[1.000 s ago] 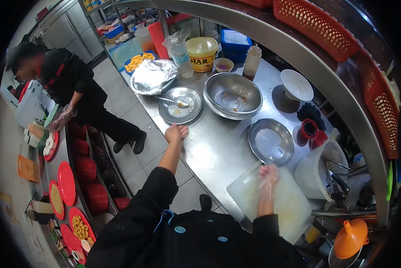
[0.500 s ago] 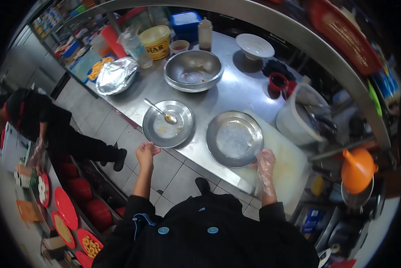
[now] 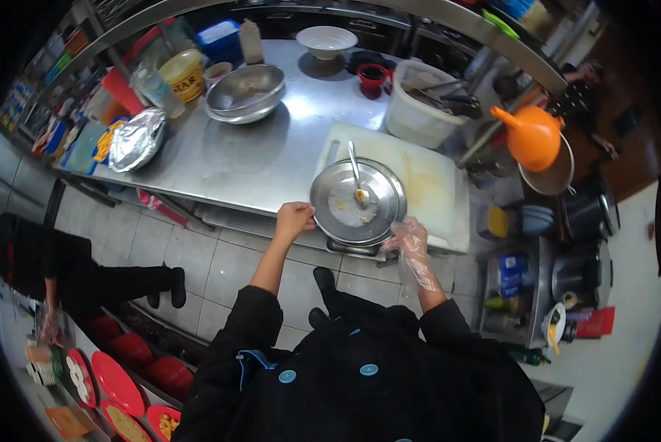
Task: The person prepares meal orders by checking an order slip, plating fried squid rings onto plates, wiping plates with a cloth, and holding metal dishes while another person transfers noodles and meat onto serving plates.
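Note:
Two round metal pans are stacked over the near-left part of a white cutting board (image 3: 430,188), partly past its edge. In the upper pan (image 3: 338,221) lies a metal spoon (image 3: 354,166) with brownish food on its bowl; food bits stick to the pan floor. The lower pan (image 3: 398,193) shows only as a rim around it. My bare left hand (image 3: 295,220) pinches the upper pan's left rim. Covered by a clear plastic glove, my right hand (image 3: 410,239) is closed at the right rim, seemingly on the lower pan.
On the steel table (image 3: 198,169) are a metal bowl (image 3: 245,92), a foil-covered dish (image 3: 139,140), a white bowl (image 3: 327,40), a red cup (image 3: 372,79) and a utensil tub (image 3: 422,118). An orange funnel (image 3: 531,140) is at right. A co-worker (image 3: 72,258) stands at left.
The pan with the spoon has moved right onto the other pan, carried by my left hand. The pans have shifted over the cutting board, and my view has turned right.

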Tool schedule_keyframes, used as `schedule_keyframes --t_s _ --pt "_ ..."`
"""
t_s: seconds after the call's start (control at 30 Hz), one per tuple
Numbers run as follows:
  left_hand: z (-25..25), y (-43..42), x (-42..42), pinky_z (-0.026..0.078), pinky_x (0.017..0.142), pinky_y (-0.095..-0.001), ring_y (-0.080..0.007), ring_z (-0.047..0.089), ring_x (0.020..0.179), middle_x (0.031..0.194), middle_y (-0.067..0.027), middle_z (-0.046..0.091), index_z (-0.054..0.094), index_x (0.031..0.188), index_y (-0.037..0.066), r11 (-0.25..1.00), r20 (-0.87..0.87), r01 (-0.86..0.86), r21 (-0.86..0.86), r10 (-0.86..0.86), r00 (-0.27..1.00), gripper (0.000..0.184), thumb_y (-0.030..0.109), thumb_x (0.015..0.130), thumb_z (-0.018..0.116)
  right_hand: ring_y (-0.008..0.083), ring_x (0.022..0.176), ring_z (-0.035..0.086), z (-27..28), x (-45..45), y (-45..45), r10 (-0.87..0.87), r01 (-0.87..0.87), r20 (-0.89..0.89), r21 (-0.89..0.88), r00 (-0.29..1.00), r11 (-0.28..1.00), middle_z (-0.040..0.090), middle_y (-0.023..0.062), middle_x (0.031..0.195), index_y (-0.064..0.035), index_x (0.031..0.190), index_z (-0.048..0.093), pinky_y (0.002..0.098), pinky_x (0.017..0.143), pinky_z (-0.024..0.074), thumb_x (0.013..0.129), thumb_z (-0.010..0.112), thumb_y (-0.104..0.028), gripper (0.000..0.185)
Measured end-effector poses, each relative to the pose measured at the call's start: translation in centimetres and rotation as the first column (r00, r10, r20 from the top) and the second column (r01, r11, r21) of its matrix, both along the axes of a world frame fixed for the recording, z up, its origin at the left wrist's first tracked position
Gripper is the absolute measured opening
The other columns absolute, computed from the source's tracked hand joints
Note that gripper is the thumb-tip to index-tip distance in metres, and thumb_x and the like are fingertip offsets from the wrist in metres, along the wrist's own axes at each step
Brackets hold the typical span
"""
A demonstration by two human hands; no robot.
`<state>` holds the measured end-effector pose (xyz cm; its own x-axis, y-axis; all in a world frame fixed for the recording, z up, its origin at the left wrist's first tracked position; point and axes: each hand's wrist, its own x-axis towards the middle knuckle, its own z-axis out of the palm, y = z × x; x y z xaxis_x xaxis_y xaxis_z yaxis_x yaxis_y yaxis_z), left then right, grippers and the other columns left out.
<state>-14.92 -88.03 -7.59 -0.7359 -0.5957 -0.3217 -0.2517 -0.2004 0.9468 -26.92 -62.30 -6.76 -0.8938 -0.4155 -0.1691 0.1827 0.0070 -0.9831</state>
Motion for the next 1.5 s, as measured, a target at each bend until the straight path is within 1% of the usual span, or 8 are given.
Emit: schedule_keyframes --t_s 0.27,0.4,0.63,0.7,0.87,1.03,1.3,1.5 --pt "-1.7 11.3 -1.8 0.051 0.047 -0.0249 -0.0093 0.057 0.056 0.063 -0.0032 0.054 0.050 0.066 0.001 0.981 -0.124 0.192 -0.003 -0.191 0.974 0.018 0.002 0.081 0.058 0.0182 0.048 0.059 -0.2 0.6 12.4 -0.122 0.128 0.150 -0.032 0.981 0.991 0.054 0.0085 0.069 0.0040 0.098 0.047 0.0301 0.043 0.0531 0.086 0.055 -0.012 0.022" --pt "0.5 20.2 -2.9 0.049 0.047 -0.0242 -0.0102 0.058 0.054 0.061 -0.0033 0.055 0.049 0.067 0.002 0.971 -0.118 0.238 -0.037 -0.241 0.963 0.018 0.001 0.080 0.060 0.0136 0.047 0.057 0.3 -0.1 20.5 -0.181 0.184 -0.069 0.043 0.981 0.982 0.055 0.0045 0.065 0.0019 0.092 0.053 0.0262 0.042 0.0494 0.084 0.058 -0.013 0.017" --pt "-0.6 35.5 -14.6 0.049 0.049 -0.0240 -0.0100 0.058 0.056 0.065 -0.0042 0.058 0.050 0.069 0.002 0.933 -0.142 0.340 0.120 -0.323 0.936 0.017 0.004 0.081 0.062 0.0147 0.046 0.056 0.3 -8.5 37.9 -0.230 0.235 -0.076 0.080 0.970 0.969 0.056 0.0057 0.063 0.0052 0.093 0.050 0.0260 0.041 0.0487 0.087 0.053 -0.016 0.022" --pt "-2.2 39.6 -18.7 0.051 0.052 -0.0241 -0.0098 0.058 0.058 0.068 -0.0040 0.058 0.050 0.071 0.002 0.888 -0.106 0.459 -0.029 -0.460 0.882 0.017 0.005 0.081 0.062 0.0139 0.046 0.055 1.0 -11.0 43.0 -0.256 0.270 -0.118 0.129 0.959 0.954 0.056 0.0055 0.064 0.0076 0.095 0.052 0.0269 0.041 0.0459 0.088 0.048 -0.011 0.020" --pt "-0.9 49.0 -29.7 0.051 0.053 -0.0244 -0.0095 0.058 0.065 0.074 -0.0027 0.058 0.054 0.085 -0.001 0.859 -0.180 0.492 0.139 -0.467 0.866 0.013 0.010 0.085 0.060 0.0144 0.043 0.054 3.0 -21.0 51.7 -0.345 0.361 -0.113 0.185 0.932 0.914 0.051 0.0041 0.058 0.0042 0.090 0.049 0.0258 0.041 0.0470 0.085 0.052 -0.012 0.017" --pt "2.4 53.9 -40.9 0.049 0.056 -0.0241 -0.0132 0.061 0.069 0.085 -0.0051 0.062 0.048 0.118 0.000 0.866 -0.150 0.456 0.203 -0.433 0.889 0.039 0.023 0.088 0.057 0.0140 0.040 0.052 2.5 -32.4 55.9 -0.451 0.465 -0.134 0.100 0.882 0.880 0.050 0.0030 0.057 0.0025 0.086 0.051 0.0258 0.038 0.0445 0.083 0.051 -0.008 0.011" --pt "-4.7 53.4 -61.9 0.048 0.058 -0.0235 -0.0125 0.061 0.071 0.089 -0.0064 0.064 0.052 0.113 0.003 0.816 -0.063 0.536 0.217 -0.536 0.842 0.029 0.017 0.088 0.056 0.0166 0.038 0.053 4.1 -54.5 57.0 -0.606 0.612 -0.159 -0.019 0.779 0.791 0.052 0.0062 0.060 0.0039 0.089 0.049 0.0266 0.036 0.0461 0.085 0.055 -0.011 0.017" --pt "1.2 55.4 -78.3 0.049 0.066 -0.0247 -0.0111 0.060 0.079 0.095 -0.0055 0.063 0.054 0.113 0.003 0.722 -0.040 0.692 -0.021 -0.692 0.721 0.027 0.017 0.089 0.055 0.0186 0.042 0.056 2.4 -73.5 59.6 -0.627 0.616 -0.197 -0.120 0.754 0.779 0.055 0.0085 0.064 0.0050 0.092 0.049 0.0293 0.037 0.0500 0.083 0.060 -0.019 0.027"
